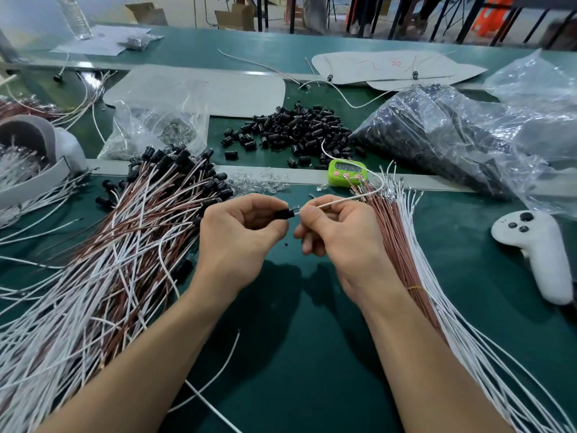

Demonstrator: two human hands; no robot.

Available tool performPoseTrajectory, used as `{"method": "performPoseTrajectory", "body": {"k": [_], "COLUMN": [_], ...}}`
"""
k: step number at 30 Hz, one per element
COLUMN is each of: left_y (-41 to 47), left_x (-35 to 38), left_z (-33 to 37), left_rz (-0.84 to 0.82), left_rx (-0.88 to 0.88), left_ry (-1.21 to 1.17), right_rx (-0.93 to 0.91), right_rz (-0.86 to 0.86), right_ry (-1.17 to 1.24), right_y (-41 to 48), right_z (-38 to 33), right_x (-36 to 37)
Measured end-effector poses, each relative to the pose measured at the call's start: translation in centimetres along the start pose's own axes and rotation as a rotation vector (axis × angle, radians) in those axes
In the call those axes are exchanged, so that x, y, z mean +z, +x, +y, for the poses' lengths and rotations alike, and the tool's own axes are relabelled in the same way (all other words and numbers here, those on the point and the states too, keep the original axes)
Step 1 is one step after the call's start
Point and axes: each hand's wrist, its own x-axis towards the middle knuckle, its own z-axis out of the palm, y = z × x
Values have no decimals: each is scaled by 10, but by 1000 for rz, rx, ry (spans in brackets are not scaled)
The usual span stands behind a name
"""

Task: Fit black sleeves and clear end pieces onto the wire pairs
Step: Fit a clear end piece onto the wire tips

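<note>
The left hand point(240, 235) has its fingers curled, with thumb and forefinger pinching a small black plastic sleeve point(286, 213) by its rear end. Just beside it, the right hand point(340, 242) pinches a thin white wire point(332, 203) between thumb and forefinger, the other fingers folded under. The wire's end meets the mouth of the sleeve in the narrow gap between the two hands. It looks as if the tip may be just inside, but it is too small here to be sure. From the right hand the white wire runs up and to the right, then loops back over the lime-green digital timer point(346, 172) toward the loose heap of black sleeves point(296, 129).

Both hands are held above the dark green bench point(296, 339). Beside the right wrist lies a straight bundle of brown and white wires point(398, 245), bound by a yellow band point(416, 289). To the left of the left hand sprawls a large heap of brown and white wire pairs point(125, 245) with black sleeves on their far ends. Small clear end pieces point(259, 182) are scattered between that heap and the timer. Farther back on the right, a crumpled clear plastic bag point(437, 135) holds more black parts. A white handheld controller point(537, 251) lies at the right edge.
</note>
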Motion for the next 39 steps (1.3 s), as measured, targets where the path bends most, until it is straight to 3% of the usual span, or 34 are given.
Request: {"method": "performPoseTrajectory", "body": {"k": [15, 27, 39], "left_y": [-6, -4, -8], "left_x": [0, 5, -1], "left_z": [0, 2, 2], "left_rz": [17, 19, -17], "left_rx": [12, 22, 36], "left_ry": [70, 58, 78], "right_rx": [22, 237, 176], "right_rz": [45, -6, -85], "right_ry": [-26, 61, -30], "right_y": [-3, -1, -2], "right_z": [5, -6, -3], "right_x": [7, -3, -5]}}
